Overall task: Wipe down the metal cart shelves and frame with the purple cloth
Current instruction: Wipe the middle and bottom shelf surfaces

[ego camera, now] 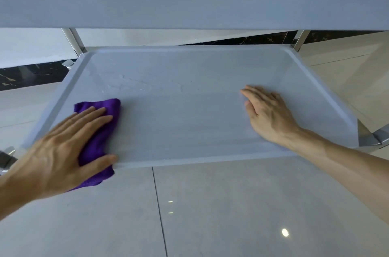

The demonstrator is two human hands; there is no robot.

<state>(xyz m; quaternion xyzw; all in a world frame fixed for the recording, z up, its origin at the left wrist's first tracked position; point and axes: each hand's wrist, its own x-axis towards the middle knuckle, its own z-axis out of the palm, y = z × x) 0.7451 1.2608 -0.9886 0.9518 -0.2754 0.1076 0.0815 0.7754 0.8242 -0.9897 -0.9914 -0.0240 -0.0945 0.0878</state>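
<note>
Left hand (63,147) lay flat on cloth (99,130), fingers spread, at shelf (189,109) 8 o'clock corner. Right hand (267,113) rested flat at 3 o'clock, fingers together. Risk: cloth overhung near rim, could slip off; streaks at 11 o'clock likely missed.

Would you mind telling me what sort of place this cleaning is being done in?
Probably an indoor room in a home or commercial building; the exact kind is unclear. The glossy tiled floor mirrors ceiling lights, a dark marbled band lies beyond the lower shelf, and the chrome-legged cart stands beside a pale wall.
</note>
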